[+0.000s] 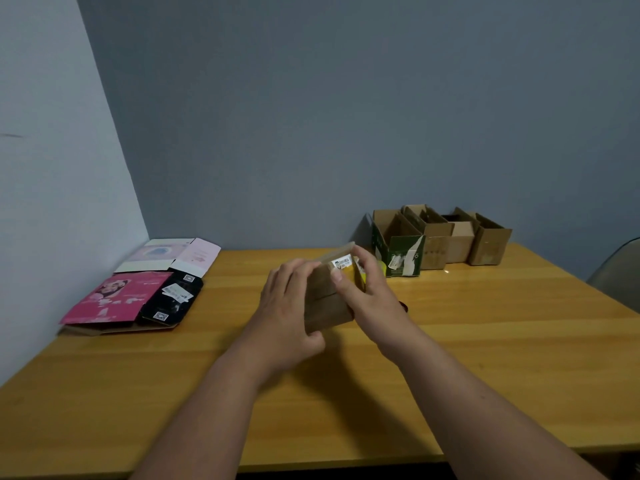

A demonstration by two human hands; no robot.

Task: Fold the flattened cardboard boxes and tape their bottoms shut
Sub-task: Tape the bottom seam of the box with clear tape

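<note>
Both my hands hold a small brown cardboard box above the middle of the wooden table. My left hand grips its left side, thumb under the near edge. My right hand grips the right side, thumb pressed on the top face near a white label. Something yellow shows behind the box under my right fingers; I cannot tell what it is. A small dark object peeks out behind my right wrist.
Several flattened boxes lie at the table's left back corner: a pink one, a black one and a pale one. A row of folded open boxes, a green one first, stands along the back wall. A chair back shows at right.
</note>
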